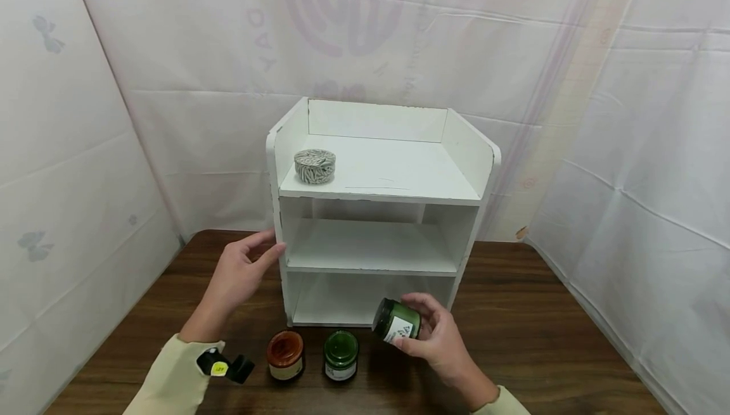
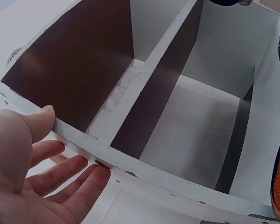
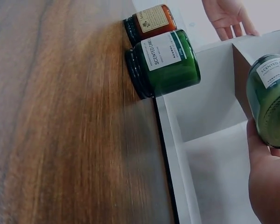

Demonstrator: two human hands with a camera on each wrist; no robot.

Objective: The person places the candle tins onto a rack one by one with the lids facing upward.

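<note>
**Green candle jar held tilted at the foot of a white shelf unit**

Item 1. Green jar (image 1: 397, 322), dark lid, white label. Held in the right hand (image 1: 438, 338), fingers and thumb curled round its body. It is off the table, just in front of the lowest compartment of the white shelf unit (image 1: 365, 256), toward that opening's right side. Its long axis is tipped well off upright: the lid end points up and to the left, and the base sits against the palm. In the right wrist view the same jar (image 3: 270, 100) shows close by the shelf's front edge, label facing the camera. The lowest opening lies directly beyond the jar, away from the person, and the right hand is far the nearer of the two to it.

Item 2. Left hand (image 1: 236, 275). Fingers straight and relaxed, holding nothing; fingertips (image 2: 95, 175) and thumb rest against the left side panel of the unit at about middle-shelf height.

Item 3. Second green jar (image 1: 340, 355), upright on the brown wooden table (image 1: 542, 332), in front of the unit, just left of the held one.

Item 4. Orange jar (image 1: 286, 354), upright, just left of the second green jar, the two near but apart in the head view.

Item 5. Round patterned tin (image 1: 315, 166), on the top shelf, left side.
</note>
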